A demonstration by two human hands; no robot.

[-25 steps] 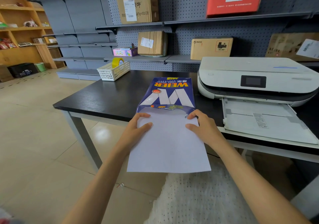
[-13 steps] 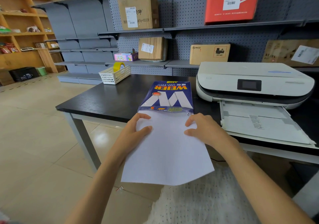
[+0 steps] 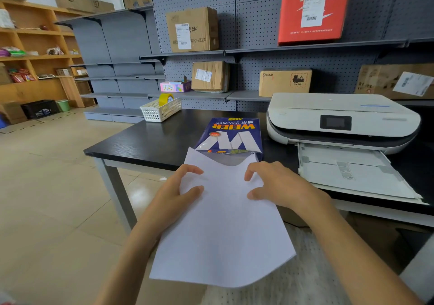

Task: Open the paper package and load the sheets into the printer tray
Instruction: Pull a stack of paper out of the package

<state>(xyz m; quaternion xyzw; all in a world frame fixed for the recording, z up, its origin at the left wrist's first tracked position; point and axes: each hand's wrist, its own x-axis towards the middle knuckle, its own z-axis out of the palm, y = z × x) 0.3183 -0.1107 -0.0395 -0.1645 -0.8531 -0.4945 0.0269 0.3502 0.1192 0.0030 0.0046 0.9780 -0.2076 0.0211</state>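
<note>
A blue paper package [image 3: 231, 134] marked WEIER lies on the black table [image 3: 150, 140], its near end torn open. White sheets [image 3: 223, 232] stick far out of that opening, past the table's front edge, and tilt slightly to the right. My left hand [image 3: 178, 194] pinches the sheets' left edge with thumb on top. My right hand [image 3: 279, 185] grips their right edge. To the right stands a white printer [image 3: 340, 119] with its paper tray [image 3: 347, 170] pulled out toward me.
A white basket [image 3: 160, 109] with a yellow tape roll sits at the table's far left corner. Grey shelves behind hold cardboard boxes [image 3: 192, 29] and a red box [image 3: 313, 11]. Tiled floor lies to the left.
The sheets have slid further out of the package toward me and turned a little clockwise. Both hands have kept their grip on the sheets' edges.
</note>
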